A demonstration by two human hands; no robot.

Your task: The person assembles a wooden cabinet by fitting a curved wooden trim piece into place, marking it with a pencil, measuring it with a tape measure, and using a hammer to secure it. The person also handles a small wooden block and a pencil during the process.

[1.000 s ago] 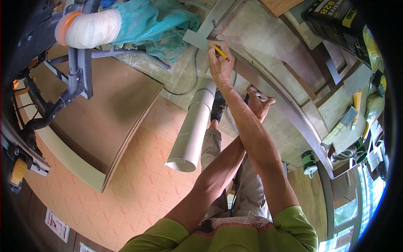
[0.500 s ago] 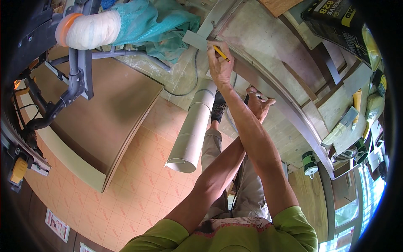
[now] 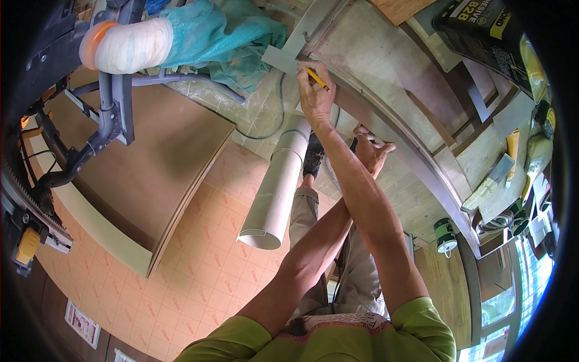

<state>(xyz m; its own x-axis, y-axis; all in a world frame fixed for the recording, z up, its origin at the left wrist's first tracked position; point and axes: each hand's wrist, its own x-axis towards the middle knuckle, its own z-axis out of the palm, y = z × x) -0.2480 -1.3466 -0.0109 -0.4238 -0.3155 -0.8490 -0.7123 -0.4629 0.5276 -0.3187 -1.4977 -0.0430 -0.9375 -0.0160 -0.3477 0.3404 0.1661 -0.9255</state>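
My forearms cross, the right one lying over the left. A yellow pencil is held in my right hand, whose fingers are bent at the far end of a long wooden-edged panel. Just beyond those fingers lies a short pale grey strip. Closer to me, my left hand is curled beside the panel's near edge. Its fingers are closed around something small, partly hidden, that I cannot make out.
A rolled pale sheet stands left of my legs. Farther left are a brown board and a metal-framed machine with a teal dust bag. A dark can, a brush and a green-white tin are on the right.
My right hand and the pencil have shifted very slightly. Otherwise the scene looks the same.
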